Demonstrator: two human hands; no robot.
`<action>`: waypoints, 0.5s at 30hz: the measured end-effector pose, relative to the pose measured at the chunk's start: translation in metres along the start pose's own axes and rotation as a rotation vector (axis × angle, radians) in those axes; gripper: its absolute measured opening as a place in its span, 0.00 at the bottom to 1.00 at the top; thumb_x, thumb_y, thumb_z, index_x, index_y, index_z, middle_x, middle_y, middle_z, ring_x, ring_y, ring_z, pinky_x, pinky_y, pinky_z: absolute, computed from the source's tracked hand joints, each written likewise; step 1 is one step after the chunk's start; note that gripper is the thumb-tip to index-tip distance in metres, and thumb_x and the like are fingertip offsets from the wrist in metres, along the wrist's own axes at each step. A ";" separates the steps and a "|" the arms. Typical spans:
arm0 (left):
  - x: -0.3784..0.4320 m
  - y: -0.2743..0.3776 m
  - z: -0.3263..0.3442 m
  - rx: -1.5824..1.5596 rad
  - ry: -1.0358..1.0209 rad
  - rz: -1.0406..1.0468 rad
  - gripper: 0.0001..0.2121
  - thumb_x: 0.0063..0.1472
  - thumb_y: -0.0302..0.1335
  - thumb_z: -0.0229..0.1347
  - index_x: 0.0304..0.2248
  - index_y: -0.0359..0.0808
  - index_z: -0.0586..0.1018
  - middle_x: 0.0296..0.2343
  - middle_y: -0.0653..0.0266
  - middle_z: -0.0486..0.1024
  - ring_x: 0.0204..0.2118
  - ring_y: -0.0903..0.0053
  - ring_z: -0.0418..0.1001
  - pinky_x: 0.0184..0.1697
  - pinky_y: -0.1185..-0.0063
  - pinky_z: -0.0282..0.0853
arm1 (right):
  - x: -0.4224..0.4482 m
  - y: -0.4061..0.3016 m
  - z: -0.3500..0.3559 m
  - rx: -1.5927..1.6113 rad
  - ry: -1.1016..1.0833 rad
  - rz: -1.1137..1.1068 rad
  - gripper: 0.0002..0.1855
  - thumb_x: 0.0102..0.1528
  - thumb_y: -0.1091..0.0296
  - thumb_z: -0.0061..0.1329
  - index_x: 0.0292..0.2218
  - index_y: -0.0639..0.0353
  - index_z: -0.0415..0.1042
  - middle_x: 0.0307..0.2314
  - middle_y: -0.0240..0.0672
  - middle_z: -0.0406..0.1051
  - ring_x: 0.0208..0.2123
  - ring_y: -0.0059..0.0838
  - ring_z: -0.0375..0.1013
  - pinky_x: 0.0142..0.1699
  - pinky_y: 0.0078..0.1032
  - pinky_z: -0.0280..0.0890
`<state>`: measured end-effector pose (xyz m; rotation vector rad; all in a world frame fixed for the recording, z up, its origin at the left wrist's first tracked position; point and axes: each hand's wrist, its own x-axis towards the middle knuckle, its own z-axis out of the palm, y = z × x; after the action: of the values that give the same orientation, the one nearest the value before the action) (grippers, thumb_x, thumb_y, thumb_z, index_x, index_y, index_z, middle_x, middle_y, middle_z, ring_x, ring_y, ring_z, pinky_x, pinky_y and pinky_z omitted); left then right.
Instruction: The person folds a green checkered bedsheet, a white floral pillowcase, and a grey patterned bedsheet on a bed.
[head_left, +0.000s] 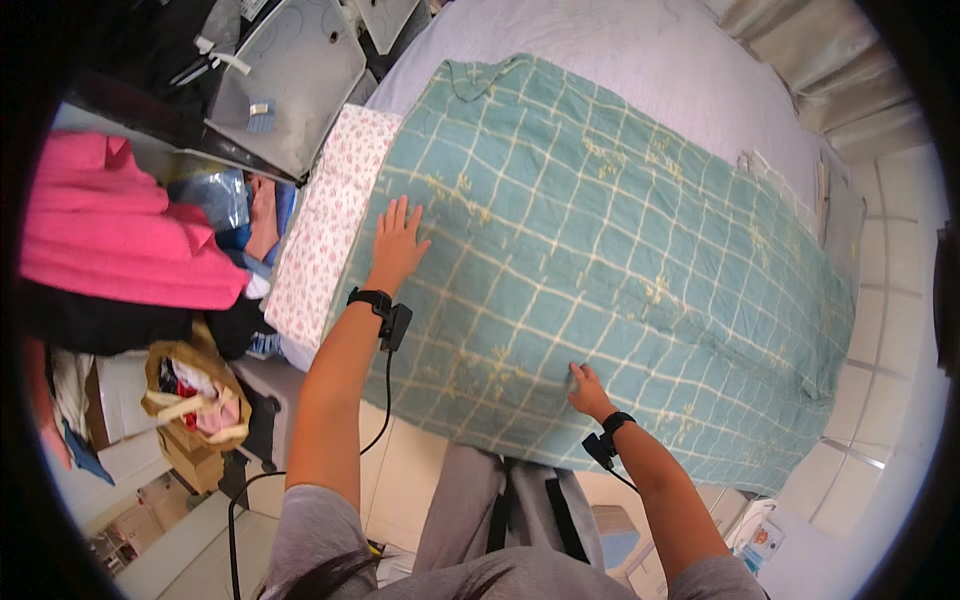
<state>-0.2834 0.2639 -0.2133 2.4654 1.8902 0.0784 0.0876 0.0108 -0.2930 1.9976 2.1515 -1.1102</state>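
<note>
A green checked cloth (540, 247) with pale yellow lines and flower sprigs is spread over the bed in front of me. My left hand (397, 240) lies palm down near its left edge, fingers apart. My right hand (589, 391) is over the near part of the cloth, fingers partly curled, with no object visible in it; whether it pinches the fabric I cannot tell. Beyond the cloth's left edge, a white floral-print fabric piece (330, 217) runs along the side of the bed. A pale lilac sheet (630, 52) shows at the far side.
Pink fabric (120, 225) is piled at the left, above a brown bag (199, 390) stuffed with clothes. Translucent plastic bins (292, 67) stand at the upper left. A curtain (840, 67) hangs at the upper right. Black cables (234, 540) run from my wrist straps.
</note>
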 end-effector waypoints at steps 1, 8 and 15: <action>0.009 -0.007 0.009 0.008 -0.026 -0.065 0.26 0.47 0.40 0.43 0.45 0.40 0.52 0.47 0.61 0.43 0.49 0.67 0.39 0.48 0.71 0.38 | 0.019 -0.012 -0.004 -0.002 0.004 0.010 0.33 0.34 0.72 0.42 0.44 0.56 0.48 0.37 0.48 0.52 0.38 0.48 0.54 0.41 0.32 0.53; 0.021 -0.061 0.046 -0.013 -0.011 -0.016 0.29 0.49 0.45 0.38 0.46 0.38 0.48 0.47 0.59 0.40 0.50 0.66 0.36 0.49 0.68 0.34 | 0.199 -0.113 -0.038 0.245 0.069 -0.197 0.15 0.38 0.75 0.38 0.33 0.59 0.58 0.28 0.43 0.57 0.30 0.42 0.59 0.34 0.28 0.57; 0.029 -0.083 0.072 -0.142 -0.087 -0.005 0.26 0.49 0.40 0.37 0.46 0.39 0.48 0.47 0.60 0.40 0.49 0.64 0.37 0.49 0.68 0.33 | 0.383 -0.190 -0.133 0.120 0.522 -0.401 0.12 0.36 0.79 0.37 0.28 0.59 0.61 0.26 0.42 0.60 0.29 0.42 0.60 0.33 0.28 0.57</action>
<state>-0.3513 0.3142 -0.2896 2.3324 1.7902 0.0993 -0.0912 0.4202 -0.2749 2.1539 2.9101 -0.8185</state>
